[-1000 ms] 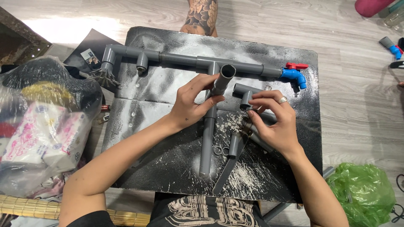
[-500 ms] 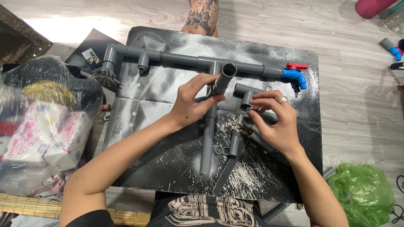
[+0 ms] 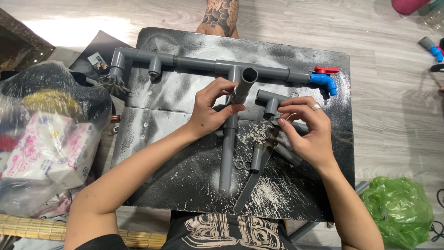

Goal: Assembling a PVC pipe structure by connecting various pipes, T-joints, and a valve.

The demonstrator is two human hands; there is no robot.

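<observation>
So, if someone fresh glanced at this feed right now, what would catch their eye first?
Probably the long grey pipe assembly running across the far side of the dusty black table, ending at the right in a bright blue tap with a red handle. Next, the two hands at the centre: the left hand grips a short grey pipe tilted upward, and the right hand works at a grey elbow fitting beside it.
</observation>
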